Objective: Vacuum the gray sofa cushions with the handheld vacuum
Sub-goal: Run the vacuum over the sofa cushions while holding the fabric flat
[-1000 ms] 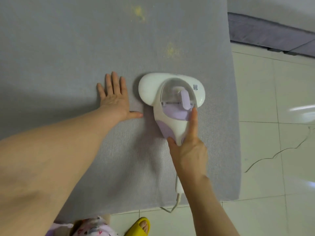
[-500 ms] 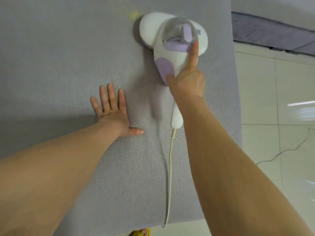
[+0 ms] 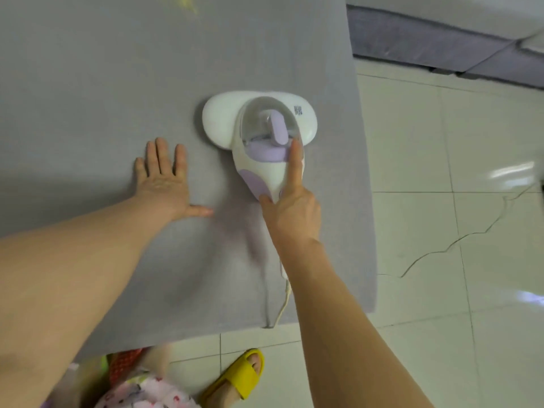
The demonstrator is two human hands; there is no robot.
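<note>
Our right hand [image 3: 291, 213] grips the vacuum [image 3: 259, 125], 1 finger straight along it, nose pointing away; possible crumbs [image 3: 187, 2] lie ahead-left. Our left hand [image 3: 164, 184] rests flat, fingers spread.

White-lilac handheld vacuum [image 3: 259, 125] flat on gray sofa cushion [image 3: 88, 98]
</note>
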